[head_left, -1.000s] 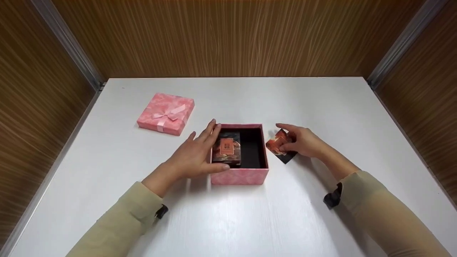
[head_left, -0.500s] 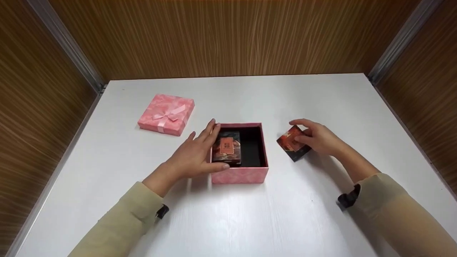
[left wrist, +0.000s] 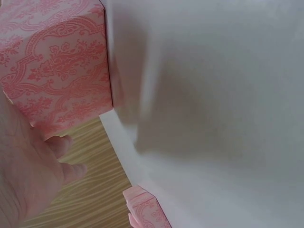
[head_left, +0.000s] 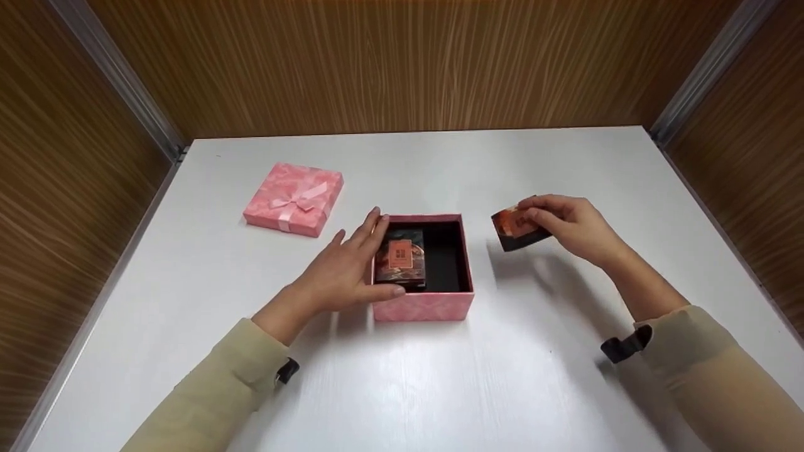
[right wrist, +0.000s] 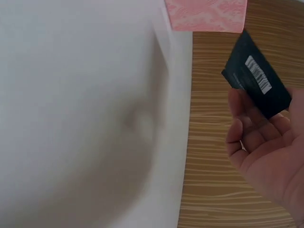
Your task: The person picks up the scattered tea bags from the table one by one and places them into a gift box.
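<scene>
A pink gift box base [head_left: 422, 307] with a black inside stands lidless on the table. Its left part holds a small dark box [head_left: 399, 258] with an orange label. My left hand [head_left: 336, 276] rests against the gift box's left side, fingers extended to the back corner and thumb lying over the front rim. Off to the right, my right hand [head_left: 581, 229] pinches a flat, dark orange-labelled box [head_left: 512, 231] between thumb and fingers, raised above the table. The right wrist view shows that flat box's black underside [right wrist: 254, 78] with a white barcode.
The pink lid [head_left: 294, 199] with a ribbon bow lies at the back left. White table [head_left: 414, 383] surrounds the boxes. Wood-grain panels [head_left: 408, 69] close in the back and both sides.
My right hand has moved right and away from the gift box, lifting the flat dark box off the table and tilting it. The left hand and the gift box have stayed in place.
</scene>
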A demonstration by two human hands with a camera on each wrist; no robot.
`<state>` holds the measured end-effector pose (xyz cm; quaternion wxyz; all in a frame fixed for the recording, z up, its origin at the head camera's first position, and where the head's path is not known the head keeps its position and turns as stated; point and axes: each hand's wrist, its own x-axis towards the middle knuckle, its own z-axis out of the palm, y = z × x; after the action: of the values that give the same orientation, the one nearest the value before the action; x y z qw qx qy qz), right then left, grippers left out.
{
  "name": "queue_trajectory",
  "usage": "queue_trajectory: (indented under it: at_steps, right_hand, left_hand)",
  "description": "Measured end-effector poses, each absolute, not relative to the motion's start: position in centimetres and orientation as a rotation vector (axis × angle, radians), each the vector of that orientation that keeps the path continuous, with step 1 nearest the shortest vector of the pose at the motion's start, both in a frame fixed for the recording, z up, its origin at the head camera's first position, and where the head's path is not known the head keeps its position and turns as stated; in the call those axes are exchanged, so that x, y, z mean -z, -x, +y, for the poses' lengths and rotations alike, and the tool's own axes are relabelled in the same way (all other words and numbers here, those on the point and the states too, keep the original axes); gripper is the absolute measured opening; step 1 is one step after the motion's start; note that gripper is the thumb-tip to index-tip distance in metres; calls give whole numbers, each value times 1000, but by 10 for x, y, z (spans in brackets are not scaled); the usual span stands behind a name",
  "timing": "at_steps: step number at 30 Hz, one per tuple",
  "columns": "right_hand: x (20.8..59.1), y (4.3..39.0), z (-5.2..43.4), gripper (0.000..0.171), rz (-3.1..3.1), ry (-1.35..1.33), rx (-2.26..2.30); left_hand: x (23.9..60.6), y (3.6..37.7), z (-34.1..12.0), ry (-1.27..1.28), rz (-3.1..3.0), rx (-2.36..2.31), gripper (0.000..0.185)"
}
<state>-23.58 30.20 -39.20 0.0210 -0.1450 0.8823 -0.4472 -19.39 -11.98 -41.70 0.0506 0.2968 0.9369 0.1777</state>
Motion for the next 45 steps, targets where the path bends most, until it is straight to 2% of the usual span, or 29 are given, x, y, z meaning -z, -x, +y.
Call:
queue_trajectory:
  at_steps: [6, 14, 30, 45]
  right_hand:
    - [376, 227, 286, 31, 2714, 445, 1515]
    - [365, 218, 255, 30, 2650, 648, 1623]
    - [371, 213, 192, 31, 2718, 842, 1330]
    - [384, 215, 161, 30, 2756, 995, 1149]
  left_hand:
    - [420, 194, -121, -912, 2857, -553, 124]
    - [420, 194, -121, -937, 2861, -566, 123]
    - [421, 196, -121, -950, 2864, -553, 123]
    - [421, 196, -121, -941, 2854, -567, 123]
